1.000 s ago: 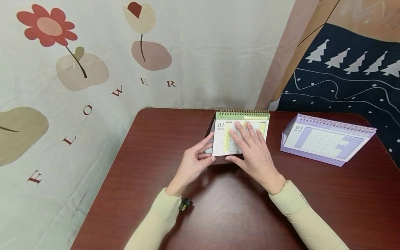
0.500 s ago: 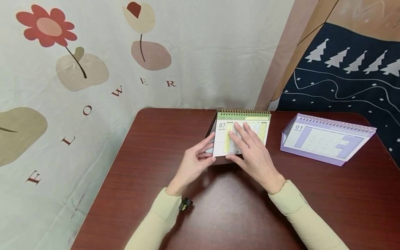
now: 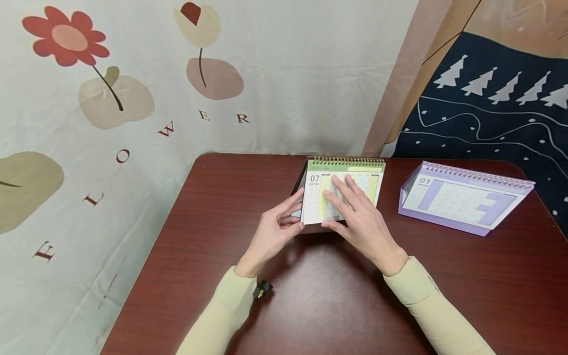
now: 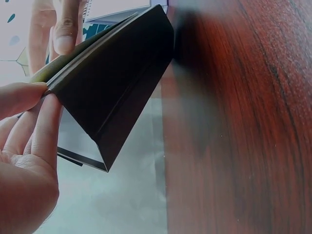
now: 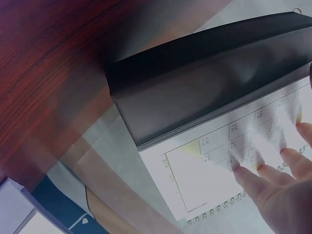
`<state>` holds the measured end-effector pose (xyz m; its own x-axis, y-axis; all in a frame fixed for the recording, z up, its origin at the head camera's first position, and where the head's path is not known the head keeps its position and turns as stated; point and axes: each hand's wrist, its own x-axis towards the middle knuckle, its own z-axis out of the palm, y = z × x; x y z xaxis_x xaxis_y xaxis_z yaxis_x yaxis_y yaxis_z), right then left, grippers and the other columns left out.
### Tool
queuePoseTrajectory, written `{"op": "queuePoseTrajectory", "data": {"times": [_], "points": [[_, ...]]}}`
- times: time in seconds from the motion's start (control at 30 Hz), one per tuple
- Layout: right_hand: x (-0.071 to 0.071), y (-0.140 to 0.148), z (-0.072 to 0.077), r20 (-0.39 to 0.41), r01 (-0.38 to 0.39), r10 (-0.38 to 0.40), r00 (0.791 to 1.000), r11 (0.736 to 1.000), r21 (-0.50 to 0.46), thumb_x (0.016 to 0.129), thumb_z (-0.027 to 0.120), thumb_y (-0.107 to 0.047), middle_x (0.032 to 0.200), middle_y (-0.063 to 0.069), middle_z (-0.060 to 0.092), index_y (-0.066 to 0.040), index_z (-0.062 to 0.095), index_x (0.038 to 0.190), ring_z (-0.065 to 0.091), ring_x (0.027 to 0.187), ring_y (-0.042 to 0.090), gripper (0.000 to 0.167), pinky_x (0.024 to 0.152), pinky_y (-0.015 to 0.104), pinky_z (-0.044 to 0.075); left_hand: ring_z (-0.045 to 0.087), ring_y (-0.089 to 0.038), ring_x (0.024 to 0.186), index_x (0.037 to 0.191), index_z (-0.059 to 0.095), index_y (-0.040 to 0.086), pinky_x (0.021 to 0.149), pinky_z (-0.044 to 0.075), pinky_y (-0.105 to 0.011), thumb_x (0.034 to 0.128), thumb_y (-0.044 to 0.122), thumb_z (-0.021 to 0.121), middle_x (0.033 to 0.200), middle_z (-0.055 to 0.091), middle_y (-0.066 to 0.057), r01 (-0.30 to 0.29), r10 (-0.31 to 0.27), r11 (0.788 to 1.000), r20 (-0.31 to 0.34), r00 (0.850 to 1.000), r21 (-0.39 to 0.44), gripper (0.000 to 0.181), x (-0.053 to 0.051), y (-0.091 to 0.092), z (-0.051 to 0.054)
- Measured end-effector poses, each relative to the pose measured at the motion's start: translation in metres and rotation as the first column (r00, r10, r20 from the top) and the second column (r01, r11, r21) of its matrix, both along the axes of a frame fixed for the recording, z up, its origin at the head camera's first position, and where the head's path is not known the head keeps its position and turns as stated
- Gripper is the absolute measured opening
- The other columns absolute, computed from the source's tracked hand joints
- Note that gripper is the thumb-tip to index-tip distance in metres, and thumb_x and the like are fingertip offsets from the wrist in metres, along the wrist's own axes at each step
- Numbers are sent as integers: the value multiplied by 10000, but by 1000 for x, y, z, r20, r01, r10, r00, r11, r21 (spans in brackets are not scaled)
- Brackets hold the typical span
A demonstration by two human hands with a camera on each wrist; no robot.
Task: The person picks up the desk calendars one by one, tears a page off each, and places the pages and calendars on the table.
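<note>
A desk calendar with a green header, yellow columns and the number 07 stands on the table, its spiral binding along the top. At its lower left edge my left hand pinches the pages and board between thumb and fingers; the left wrist view shows the thumb on one side and the fingers behind. My right hand lies across the front page with its fingers spread and fairly straight. Fingertips touch the printed grid in the right wrist view. The calendar's dark stand forms a hollow triangle.
To the right a purple desk calendar, showing 01, stands on the dark red wooden table. A pale flower-printed cloth hangs behind the table, and a navy cloth with white trees hangs at the right.
The hands stay almost in place. The front page's lower left corner has dropped slightly, and my right fingers have shifted a little on the page.
</note>
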<state>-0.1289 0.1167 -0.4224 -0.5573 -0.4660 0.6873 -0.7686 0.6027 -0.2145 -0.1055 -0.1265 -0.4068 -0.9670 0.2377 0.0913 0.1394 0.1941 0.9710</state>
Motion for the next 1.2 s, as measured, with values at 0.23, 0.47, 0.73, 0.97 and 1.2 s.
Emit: {"op": "queuePoseTrajectory", "data": {"times": [0.23,0.47,0.73,0.97,1.2], "points": [[2,1,0,-13,-36,36,999,999,-5,988,646,-439,1563,167,480,-84,669,1363,389,1462,430,517,1176,534,354,715,-264,1037,1531,529,279,872,594,-311,875,-77,686,1393,641,-132,-8,8,1000,4,1000,0,763,-1,-2,-1],[2,2,0,-69,-82,83,994,996,20,1067,523,-433,1477,167,574,-94,728,1273,441,1416,465,446,1142,564,391,715,-269,1030,1534,525,275,881,592,-322,876,-73,701,1381,650,-129,-14,14,1000,5,1000,4,765,-4,-5,-4],[3,2,0,-141,-127,126,982,992,3,1089,538,-335,1332,153,683,-90,762,1220,545,1312,487,356,1052,594,471,716,-264,1002,1529,532,272,866,595,-310,878,-78,683,1373,656,-126,-11,11,1000,-4,1000,2,755,-6,-8,-6],[6,1,3,-189,-140,136,973,990,-6,1100,514,-221,1227,116,738,-40,764,1194,669,1189,380,323,955,541,551,717,-262,987,1527,535,270,855,593,-304,878,-88,680,1360,666,-118,-7,7,1000,-11,1000,6,755,-6,-8,-7],[8,-2,8,-177,-125,115,977,991,-43,1068,576,-165,1120,132,766,6,743,1141,747,1029,265,250,858,445,604,715,-260,995,1521,542,279,861,590,-299,876,-88,681,1359,667,-112,-13,13,1000,-2,1000,-2,755,-5,-7,-6]]}}
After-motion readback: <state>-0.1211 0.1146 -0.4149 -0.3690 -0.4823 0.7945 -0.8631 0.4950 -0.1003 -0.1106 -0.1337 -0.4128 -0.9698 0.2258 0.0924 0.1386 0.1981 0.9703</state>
